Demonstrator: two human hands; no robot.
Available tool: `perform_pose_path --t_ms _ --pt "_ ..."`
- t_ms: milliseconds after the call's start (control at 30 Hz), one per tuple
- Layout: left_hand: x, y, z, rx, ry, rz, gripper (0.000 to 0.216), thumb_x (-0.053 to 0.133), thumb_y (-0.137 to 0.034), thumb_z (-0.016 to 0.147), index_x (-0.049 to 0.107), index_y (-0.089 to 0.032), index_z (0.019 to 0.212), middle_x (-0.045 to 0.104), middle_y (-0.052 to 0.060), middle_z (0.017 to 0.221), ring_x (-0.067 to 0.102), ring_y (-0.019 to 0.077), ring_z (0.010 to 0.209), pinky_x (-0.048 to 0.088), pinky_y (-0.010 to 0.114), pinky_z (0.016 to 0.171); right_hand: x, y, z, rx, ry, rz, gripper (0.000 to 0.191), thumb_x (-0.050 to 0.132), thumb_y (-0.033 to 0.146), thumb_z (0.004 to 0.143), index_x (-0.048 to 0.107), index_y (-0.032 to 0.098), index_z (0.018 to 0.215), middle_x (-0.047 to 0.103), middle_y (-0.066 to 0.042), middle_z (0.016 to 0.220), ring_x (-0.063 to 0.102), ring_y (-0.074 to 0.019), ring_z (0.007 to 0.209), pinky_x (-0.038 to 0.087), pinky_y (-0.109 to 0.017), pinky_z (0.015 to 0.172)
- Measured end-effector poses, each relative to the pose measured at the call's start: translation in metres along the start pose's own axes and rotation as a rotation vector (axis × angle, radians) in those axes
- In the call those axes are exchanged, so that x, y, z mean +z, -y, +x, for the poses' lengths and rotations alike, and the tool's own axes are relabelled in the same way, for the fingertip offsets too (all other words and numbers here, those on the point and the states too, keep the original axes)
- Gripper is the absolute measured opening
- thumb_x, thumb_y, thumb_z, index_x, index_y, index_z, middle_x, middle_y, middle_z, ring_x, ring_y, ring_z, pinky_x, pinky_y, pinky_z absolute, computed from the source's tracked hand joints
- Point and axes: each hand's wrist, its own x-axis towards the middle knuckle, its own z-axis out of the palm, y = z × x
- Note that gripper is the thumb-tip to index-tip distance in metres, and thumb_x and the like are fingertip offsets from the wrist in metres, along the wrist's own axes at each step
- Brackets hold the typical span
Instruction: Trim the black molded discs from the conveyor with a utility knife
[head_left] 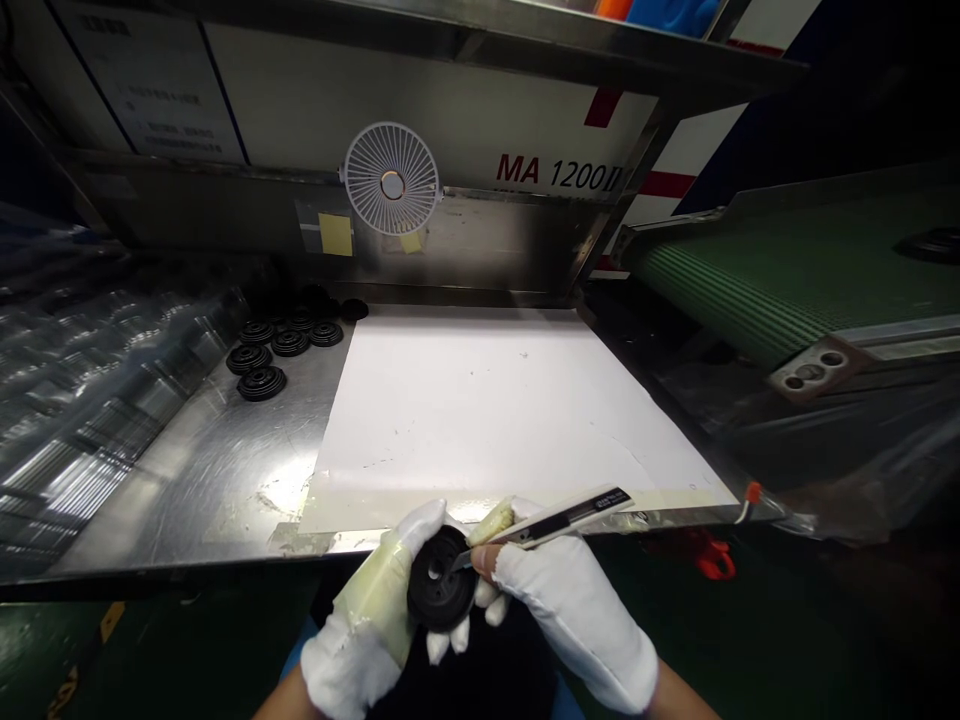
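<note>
On the grey metal table lies a white rectangular sheet. Left of the sheet are round black ribbed pieces; farther left, clear moulded plastic. Behind and above the sheet is a round white fan; to the sheet's right, a green ribbed conveyor belt. Before its near edge, a round black disc lies in the white-gloved left hand.
</note>
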Motion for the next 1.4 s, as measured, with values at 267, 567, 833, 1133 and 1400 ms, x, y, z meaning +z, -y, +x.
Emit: perform_pose_path --t_ms 267,567,833,1133,1400 --pt "0.000 -0.002 0.003 0.031 0.017 0.044 0.073 0.016 -0.057 0.085 0.063 -0.004 0.067 0.059 0.012 0.062 0.048 0.0092 0.041 0.027 0.017 0.033 0.002 -0.007 0.003 -0.062 -0.017 0.126 0.026 0.065 0.037 0.068 0.062 0.012 0.061 0.063 -0.005 0.053 0.056 -0.0135 0.047 0.043 -0.025 0.050" --pt "0.008 -0.017 -0.011 0.219 -0.070 0.138 0.035 0.049 -0.036 0.083 0.059 -0.013 0.108 0.064 0.011 0.095 0.059 0.0223 0.090 0.046 0.037 0.083 -0.008 -0.005 0.000 -0.307 0.026 0.414 0.015 0.061 0.026 0.078 0.061 0.015 0.067 0.057 0.000 0.061 0.051 -0.0109 0.057 0.041 -0.025 0.057" --pt "-0.012 -0.001 0.003 0.479 -0.116 0.336 0.020 0.057 -0.020 0.076 0.067 -0.016 0.093 0.067 0.009 0.092 0.060 0.0239 0.088 0.045 0.039 0.085 0.009 -0.008 -0.005 -0.238 -0.059 0.552 0.018 0.068 0.032 0.071 0.061 0.015 0.068 0.052 0.002 0.053 0.044 -0.0079 0.046 0.033 -0.019 0.042" --pt "-0.011 0.005 0.001 0.520 -0.048 0.236 0.024 0.046 -0.016 0.081 0.066 -0.015 0.094 0.067 0.010 0.092 0.060 0.0250 0.088 0.045 0.039 0.083 0.019 -0.011 -0.008 -0.198 -0.140 0.506 0.024 0.074 0.035 0.063 0.061 0.015 0.067 0.054 0.001 0.052 0.048 -0.0092 0.046 0.035 -0.019 0.039" --pt "-0.006 0.000 -0.004 0.498 -0.100 0.273 0.018 0.053 -0.021 0.079 0.067 -0.017 0.089 0.067 0.008 0.088 0.060 0.0227 0.085 0.046 0.035 0.081 0.022 -0.006 -0.011 -0.208 -0.149 0.460 0.025 0.074 0.036 0.062 0.063 0.014 0.064 0.056 0.000 0.046 0.048 -0.0088 0.040 0.038 -0.019 0.037"
